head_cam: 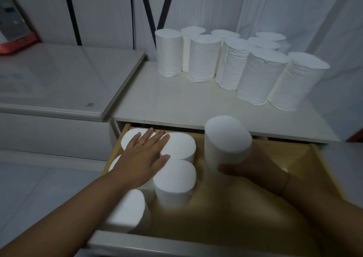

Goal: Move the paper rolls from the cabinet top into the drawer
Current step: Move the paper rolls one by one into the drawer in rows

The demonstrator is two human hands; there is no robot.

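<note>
A broad pale grey unit with a flat lid [55, 75] fills the left side, standing higher than the white cabinet top [176, 107] just beside it on the right. Below the front edge of that top, a wooden drawer [284, 154] is pulled out toward the person. A cluster of white paper rolls [204, 58] stands upright along the back and right of the cabinet top, packed close against a pale curtain [255, 7]. More paper rolls stand on end in the left part of the drawer [174, 180], touching one another in tight rows. One further roll [225, 138], tilted and blurred, sits over the middle of the drawer, just in front of the cabinet top's edge; whether its base touches the drawer floor cannot be told. The right hand [251, 166] grips this roll low on its side, with the fingers curled round it. The left hand [143, 158] lies flat, palm down, on the tops of the rolls at the back left of the drawer, fingers straight and slightly apart. A red-based object [13, 30] rests on the far left of the grey unit. A thin bracelet [285, 184] circles the right wrist, and a gold ring [140, 143] sits on a left finger.
</note>
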